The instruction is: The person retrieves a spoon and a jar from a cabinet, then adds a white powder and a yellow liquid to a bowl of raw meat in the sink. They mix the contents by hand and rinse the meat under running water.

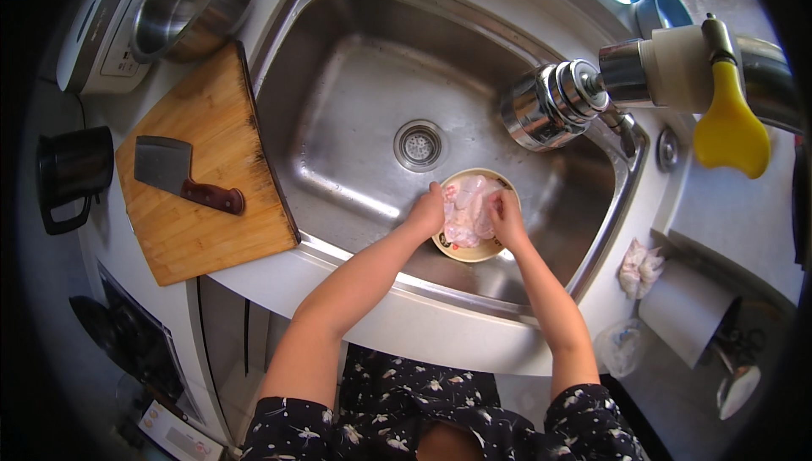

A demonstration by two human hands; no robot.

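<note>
Pale raw chicken pieces (466,207) fill a cream-coloured bowl (472,255) at the near side of a stainless steel sink (374,93). At the bowl's left edge is my left hand (428,210), with its fingers bent; whether it grips the rim or the meat is unclear. My right hand (505,217) reaches over the right side of the bowl, its fingers curled against the chicken. What lies between those fingers is too small to tell. The round drain (419,146) shows just beyond the bowl.
Left of the sink, a cleaver (190,175) lies on a wooden cutting board (209,232), with a steel bowl (190,10) behind. A chrome faucet (552,102) overhangs the sink's right side. Crumpled pale material (639,269) and a utensil holder (688,312) are on the right.
</note>
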